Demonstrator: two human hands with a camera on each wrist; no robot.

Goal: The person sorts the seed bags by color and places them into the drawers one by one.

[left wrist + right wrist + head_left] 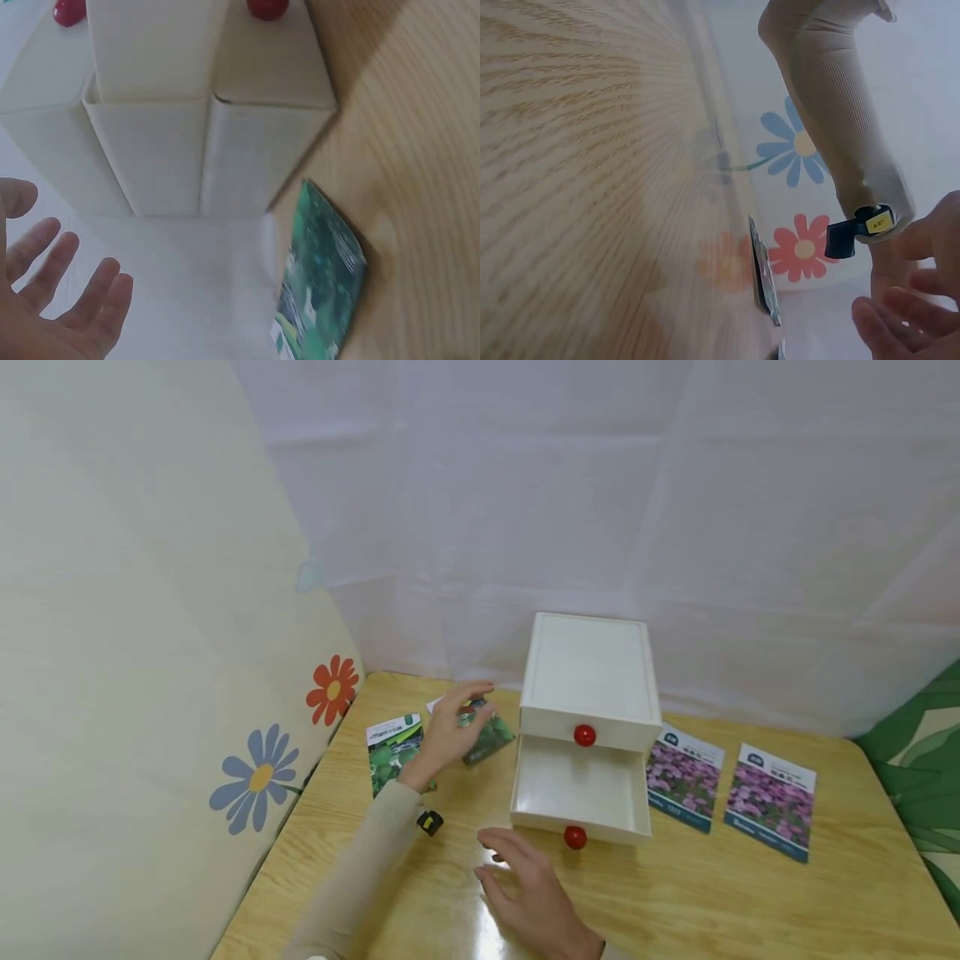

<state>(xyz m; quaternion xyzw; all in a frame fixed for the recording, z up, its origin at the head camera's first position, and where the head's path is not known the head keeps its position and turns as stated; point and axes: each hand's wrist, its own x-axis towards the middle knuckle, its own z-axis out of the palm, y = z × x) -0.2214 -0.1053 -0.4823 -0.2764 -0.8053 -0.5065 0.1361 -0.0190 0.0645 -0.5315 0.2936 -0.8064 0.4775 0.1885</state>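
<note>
My left hand (447,733) hovers over two green seed packets with its fingers spread and nothing in them. The farther packet (492,742) lies partly behind that hand; the nearer packet (392,752) is partly covered by the wrist. In front of the small white drawer cabinet (588,664), my right hand (536,893) is held with thumb and fingers apart, also holding nothing. The cabinet's middle drawer (581,789) is pulled out, its bottom bare. Red knobs mark the drawers, and the left wrist view shows a lower drawer (277,64) pushed in.
Two packets with purple flowers, one beside the cabinet (686,777) and another farther right (772,802), lie on the wooden table (675,902). White cloth (480,527) hangs behind; a flower-printed cloth (150,610) borders the left side.
</note>
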